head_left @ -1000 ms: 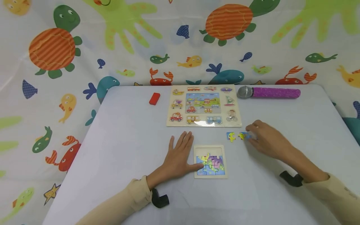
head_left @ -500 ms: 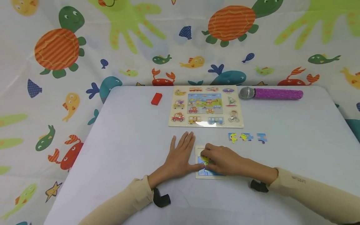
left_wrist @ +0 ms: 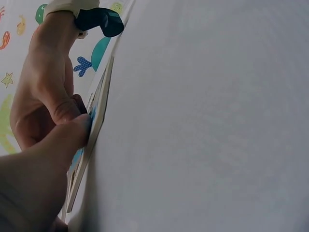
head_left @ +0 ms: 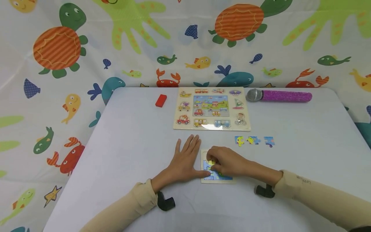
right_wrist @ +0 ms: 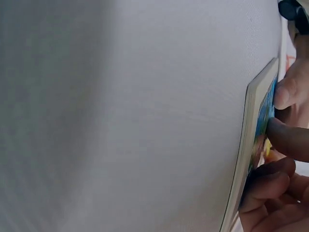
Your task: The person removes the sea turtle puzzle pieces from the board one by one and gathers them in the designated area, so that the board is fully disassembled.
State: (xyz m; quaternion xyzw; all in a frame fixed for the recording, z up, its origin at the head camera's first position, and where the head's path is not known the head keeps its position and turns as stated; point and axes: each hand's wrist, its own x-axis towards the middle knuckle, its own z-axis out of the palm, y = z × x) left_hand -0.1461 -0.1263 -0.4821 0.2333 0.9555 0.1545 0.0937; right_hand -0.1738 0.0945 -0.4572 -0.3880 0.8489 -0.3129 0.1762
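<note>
A small square jigsaw puzzle (head_left: pixel 204 180) in a pale wooden tray lies in front of me, partly filled with blue, yellow and purple pieces. My left hand (head_left: pixel 185 163) rests flat on the table with fingers spread, its thumb pressing the puzzle's left side. Over the puzzle, my right hand (head_left: pixel 230 162) has its fingers curled and pinches a yellow puzzle piece (head_left: pixel 212 162) between thumb and fingers. That piece (right_wrist: pixel 268 146) shows only in part in the right wrist view. The right hand hides much of the puzzle's upper right.
Three loose puzzle pieces (head_left: pixel 253 140) lie in a row right of the puzzle. Behind stands no wall but a sea-animal cloth (head_left: pixel 133 64). A larger vehicle puzzle board (head_left: pixel 213 126), a red block (head_left: pixel 161 100) and a purple microphone (head_left: pixel 285 96) lie toward the back.
My right hand has moved left from the loose pieces to the puzzle, uncovering the third loose piece. Since then its fingers have shifted slightly there. The left hand has stayed in place.
</note>
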